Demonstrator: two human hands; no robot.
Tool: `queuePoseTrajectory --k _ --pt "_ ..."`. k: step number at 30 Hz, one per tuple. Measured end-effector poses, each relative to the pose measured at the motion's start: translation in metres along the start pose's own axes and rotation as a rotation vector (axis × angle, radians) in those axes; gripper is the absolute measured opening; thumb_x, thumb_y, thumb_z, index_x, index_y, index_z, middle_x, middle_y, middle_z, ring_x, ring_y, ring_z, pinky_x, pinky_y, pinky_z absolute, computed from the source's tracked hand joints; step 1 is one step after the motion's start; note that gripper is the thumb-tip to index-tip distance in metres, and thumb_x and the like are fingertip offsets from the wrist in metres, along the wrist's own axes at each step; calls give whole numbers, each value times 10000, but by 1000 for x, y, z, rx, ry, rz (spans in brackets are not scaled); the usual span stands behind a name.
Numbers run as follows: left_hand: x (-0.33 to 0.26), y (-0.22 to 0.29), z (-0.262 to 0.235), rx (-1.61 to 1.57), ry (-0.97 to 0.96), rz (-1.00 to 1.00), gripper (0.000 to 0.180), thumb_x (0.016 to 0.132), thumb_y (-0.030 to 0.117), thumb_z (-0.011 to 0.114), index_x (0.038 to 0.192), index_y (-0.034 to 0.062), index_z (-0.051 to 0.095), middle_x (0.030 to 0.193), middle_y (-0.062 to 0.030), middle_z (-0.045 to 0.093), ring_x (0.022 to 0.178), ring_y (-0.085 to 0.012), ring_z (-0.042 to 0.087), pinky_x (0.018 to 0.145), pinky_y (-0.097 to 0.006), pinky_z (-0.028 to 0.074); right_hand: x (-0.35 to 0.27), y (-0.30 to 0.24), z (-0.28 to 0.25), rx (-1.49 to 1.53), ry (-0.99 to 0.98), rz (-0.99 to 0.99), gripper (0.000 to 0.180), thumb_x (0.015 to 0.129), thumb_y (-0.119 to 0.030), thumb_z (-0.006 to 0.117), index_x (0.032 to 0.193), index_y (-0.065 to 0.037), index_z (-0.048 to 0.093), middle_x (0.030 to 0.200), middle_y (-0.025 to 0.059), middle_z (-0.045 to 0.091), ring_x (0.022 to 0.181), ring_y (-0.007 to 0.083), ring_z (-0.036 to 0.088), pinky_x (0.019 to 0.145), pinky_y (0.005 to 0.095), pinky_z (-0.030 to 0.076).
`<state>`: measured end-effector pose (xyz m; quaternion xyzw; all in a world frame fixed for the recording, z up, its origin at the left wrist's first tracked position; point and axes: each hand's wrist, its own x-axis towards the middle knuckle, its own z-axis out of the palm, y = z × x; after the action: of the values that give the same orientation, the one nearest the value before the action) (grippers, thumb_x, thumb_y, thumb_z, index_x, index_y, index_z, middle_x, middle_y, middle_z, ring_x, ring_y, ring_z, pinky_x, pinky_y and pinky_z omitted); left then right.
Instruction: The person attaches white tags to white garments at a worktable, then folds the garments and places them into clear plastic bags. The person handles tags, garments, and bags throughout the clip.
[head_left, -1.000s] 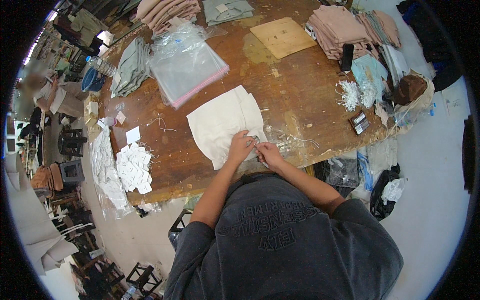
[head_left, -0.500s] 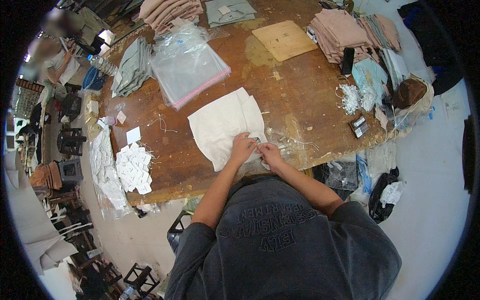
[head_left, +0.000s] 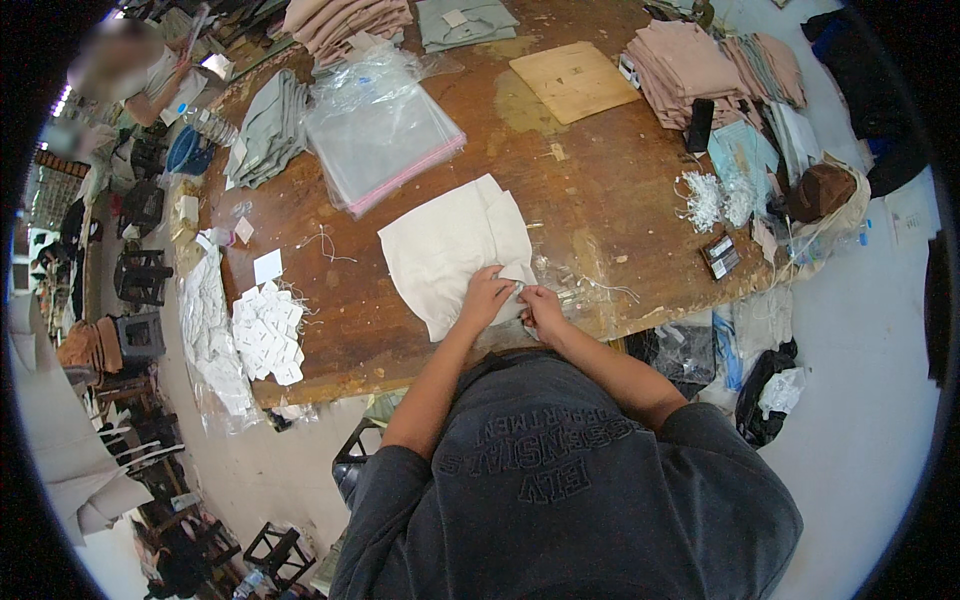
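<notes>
A folded cream garment [head_left: 440, 245] lies on the wooden table in front of me, its near right corner turned up in a small flap [head_left: 517, 271]. My left hand [head_left: 487, 298] rests on that corner, its fingers closed on the cloth. Right beside it, my right hand [head_left: 543, 310] is closed in a pinch, fingertips nearly meeting those of the left. What the right fingertips hold is too small to make out; a small greyish bit shows between the hands.
White tags [head_left: 268, 335] with strings lie heaped at left. Clear plastic bags [head_left: 380, 135] and grey folded garments [head_left: 268, 130] lie farther back. At right are pink garments [head_left: 690, 65], white strings [head_left: 697, 200] and a small dark box [head_left: 720, 256]. The table's worn front edge [head_left: 690, 303] runs close by.
The cloth at the garment's near right corner now stands up as a light flap where a dark gap showed before. Both hands stay almost in place; the view has shifted slightly.
</notes>
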<state>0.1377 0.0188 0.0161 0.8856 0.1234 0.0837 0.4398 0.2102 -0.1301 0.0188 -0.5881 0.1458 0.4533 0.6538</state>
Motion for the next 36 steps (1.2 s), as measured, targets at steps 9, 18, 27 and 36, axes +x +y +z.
queuePoseTrajectory --k 9,18,27,36 --pt "0 11 -6 -14 60 -24 198 864 174 667 1008 52 727 1238 -220 567 1084 -379 580 928 -402 458 -7 -3 1 18 -150 12 148 937 -177 587 1052 -89 618 814 9 618 508 91 512 433 232 380" --pt "-1 25 -10 32 88 51 101 766 123 729 824 48 694 1245 -175 565 1066 -364 588 891 -408 478 0 -15 -14 -553 -220 -169 171 890 -135 614 1014 -18 625 832 56 655 520 130 551 484 276 446" --pt "9 18 -13 -279 347 -23 132 788 132 763 814 53 659 1088 -101 633 952 -248 619 806 -350 489 -21 -32 -43 -1239 -391 -754 356 787 -120 689 1112 -52 561 845 142 634 802 317 620 710 412 496" --pt "23 31 -21 -1196 417 -485 205 892 152 696 999 16 586 819 -61 652 760 -129 629 687 -257 499 -47 -34 -32 -1655 -476 -1011 484 803 -309 701 1187 -60 543 1066 152 577 1072 336 553 881 465 458"
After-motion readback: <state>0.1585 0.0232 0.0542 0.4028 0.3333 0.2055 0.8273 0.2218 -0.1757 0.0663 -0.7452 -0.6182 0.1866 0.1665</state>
